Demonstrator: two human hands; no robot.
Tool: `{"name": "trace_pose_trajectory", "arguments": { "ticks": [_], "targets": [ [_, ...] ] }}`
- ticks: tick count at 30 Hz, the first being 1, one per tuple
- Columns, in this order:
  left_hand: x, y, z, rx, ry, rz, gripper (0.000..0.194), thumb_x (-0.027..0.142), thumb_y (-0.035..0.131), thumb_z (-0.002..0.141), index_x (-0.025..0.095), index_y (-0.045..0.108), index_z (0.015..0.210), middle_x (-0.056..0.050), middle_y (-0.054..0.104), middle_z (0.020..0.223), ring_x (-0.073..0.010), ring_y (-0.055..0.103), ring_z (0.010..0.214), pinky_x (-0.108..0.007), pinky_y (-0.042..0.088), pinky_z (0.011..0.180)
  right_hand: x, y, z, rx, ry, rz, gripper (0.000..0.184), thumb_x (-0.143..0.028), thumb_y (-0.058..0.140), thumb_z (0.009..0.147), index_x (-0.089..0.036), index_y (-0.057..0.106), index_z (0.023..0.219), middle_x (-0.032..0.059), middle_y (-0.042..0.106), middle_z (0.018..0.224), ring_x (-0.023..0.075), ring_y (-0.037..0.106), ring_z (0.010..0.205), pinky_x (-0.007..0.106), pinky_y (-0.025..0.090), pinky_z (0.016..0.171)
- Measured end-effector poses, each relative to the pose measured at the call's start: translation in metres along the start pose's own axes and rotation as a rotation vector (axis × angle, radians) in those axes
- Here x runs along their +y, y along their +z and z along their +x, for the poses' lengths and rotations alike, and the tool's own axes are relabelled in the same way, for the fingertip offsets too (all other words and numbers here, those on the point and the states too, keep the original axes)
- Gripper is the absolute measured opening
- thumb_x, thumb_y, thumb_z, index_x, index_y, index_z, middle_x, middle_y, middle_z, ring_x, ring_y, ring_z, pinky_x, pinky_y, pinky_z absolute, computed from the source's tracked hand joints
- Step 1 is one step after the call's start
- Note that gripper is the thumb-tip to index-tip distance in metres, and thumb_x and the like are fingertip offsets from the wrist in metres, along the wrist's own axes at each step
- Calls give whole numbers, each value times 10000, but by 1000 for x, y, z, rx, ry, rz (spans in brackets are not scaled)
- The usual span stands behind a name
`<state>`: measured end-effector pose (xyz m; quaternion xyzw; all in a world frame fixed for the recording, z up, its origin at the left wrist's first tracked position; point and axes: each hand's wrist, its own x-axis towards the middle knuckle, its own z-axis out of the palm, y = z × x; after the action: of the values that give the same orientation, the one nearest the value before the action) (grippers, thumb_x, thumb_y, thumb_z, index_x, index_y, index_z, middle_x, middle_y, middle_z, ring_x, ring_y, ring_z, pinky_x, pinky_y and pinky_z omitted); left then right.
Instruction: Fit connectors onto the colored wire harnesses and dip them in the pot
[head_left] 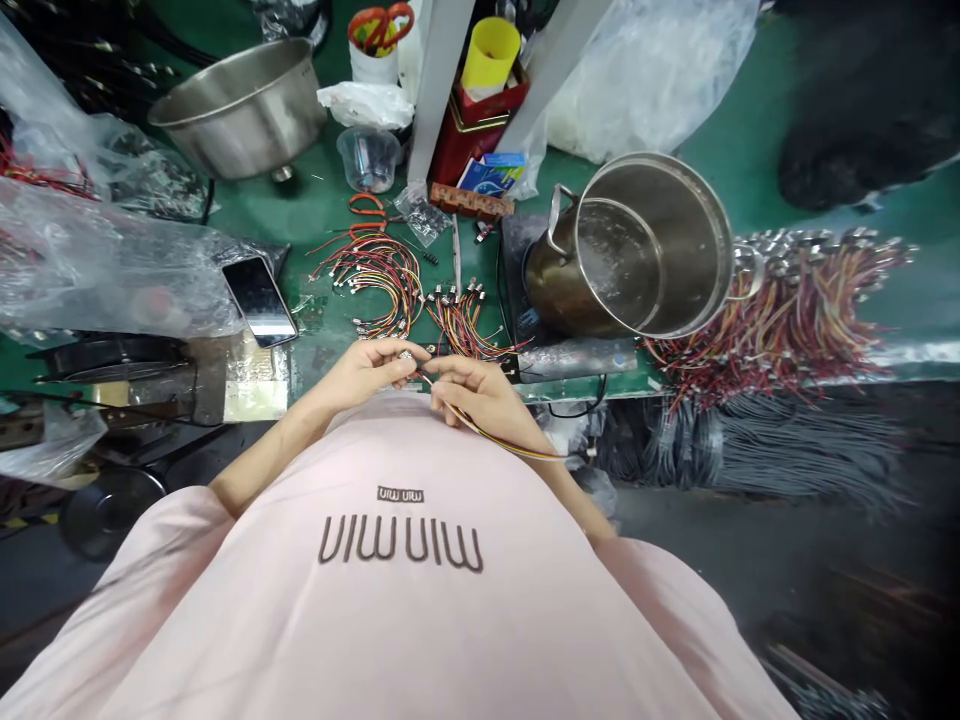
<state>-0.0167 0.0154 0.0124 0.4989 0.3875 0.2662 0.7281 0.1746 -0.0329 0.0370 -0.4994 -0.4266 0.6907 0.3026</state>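
Note:
My left hand [371,368] and my right hand [476,388] meet close to my chest at the near edge of the green bench [300,205]. The left fingers pinch a small metal part [406,356] at the end of a thin wire lead. My right hand grips that red, yellow and black wire lead [502,440], which trails off to the right past my wrist. Just beyond the hands lie a curled bundle of coloured leads [379,275] and a row of leads with metal ends [461,315].
A steel pot [637,250] lies tilted at right, beside a big heap of finished leads [795,300]. A steel bowl [244,105], a phone [260,300], plastic bags [90,260], a clear cup [369,158], a yellow cup [490,52] and scissors [380,25] crowd the bench.

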Motion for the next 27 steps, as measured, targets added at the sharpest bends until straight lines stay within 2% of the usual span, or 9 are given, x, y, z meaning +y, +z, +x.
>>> {"name": "trace_pose_trajectory", "arguments": {
  "ticks": [2, 5, 8, 10, 17, 21, 24, 27],
  "targets": [
    [-3, -1, 0, 23, -21, -68, 328, 416, 713, 743, 143, 724, 925, -2, 640, 674, -86, 540, 592, -221, 441, 610, -1, -1, -5, -2, -54, -92, 317, -282, 615, 803, -165, 617, 1098, -45, 632, 652, 50, 481, 423, 183, 371, 437],
    [-8, 1, -1, 35, -59, -258, 369, 446, 752, 700, 138, 730, 902, -14, 654, 672, -87, 564, 587, -222, 462, 619, -1, -2, -10, 34, -141, -191, 338, -215, 598, 805, -193, 622, 1141, -54, 632, 671, 49, 493, 465, 188, 415, 502],
    [-11, 5, -1, 9, -86, -417, 384, 424, 778, 684, 156, 723, 953, -11, 664, 702, -83, 591, 588, -220, 489, 633, -1, -3, -13, 50, -177, -245, 337, -211, 636, 788, -201, 632, 1125, -50, 644, 681, 71, 561, 535, 202, 447, 562],
    [-11, 6, -1, -2, -64, -446, 371, 391, 781, 694, 176, 714, 989, -5, 671, 745, -79, 609, 600, -217, 501, 642, -1, -4, -14, 57, -162, -233, 312, -225, 661, 776, -199, 639, 1086, -44, 649, 685, 84, 591, 566, 213, 462, 586],
    [-10, 3, -4, -11, 22, -267, 302, 340, 747, 746, 189, 726, 1006, -4, 692, 739, -91, 638, 652, -219, 507, 677, -9, -3, -14, 40, -36, 5, 231, -312, 679, 747, -174, 603, 916, -12, 661, 726, 88, 603, 544, 216, 477, 532],
    [-6, 4, -6, -76, -9, -125, 324, 317, 740, 749, 166, 726, 1035, -20, 712, 756, -92, 633, 652, -219, 502, 671, -9, 2, -11, 75, -27, -43, 160, -308, 648, 769, -171, 568, 786, -43, 593, 618, 72, 553, 482, 192, 436, 473],
    [-5, 3, -7, -164, -31, -112, 368, 369, 687, 800, 156, 703, 1100, -43, 722, 768, -109, 655, 679, -240, 517, 704, -8, 5, -11, 90, -30, -90, 125, -274, 614, 780, -170, 553, 748, -56, 561, 573, 63, 522, 455, 183, 416, 462],
    [-6, 2, -8, -180, -57, -106, 384, 394, 652, 826, 145, 691, 1116, -54, 725, 746, -125, 673, 694, -257, 526, 726, -6, 6, -11, 98, -38, -111, 111, -262, 602, 771, -171, 546, 742, -54, 563, 571, 65, 530, 458, 181, 418, 468]
  ]
}}
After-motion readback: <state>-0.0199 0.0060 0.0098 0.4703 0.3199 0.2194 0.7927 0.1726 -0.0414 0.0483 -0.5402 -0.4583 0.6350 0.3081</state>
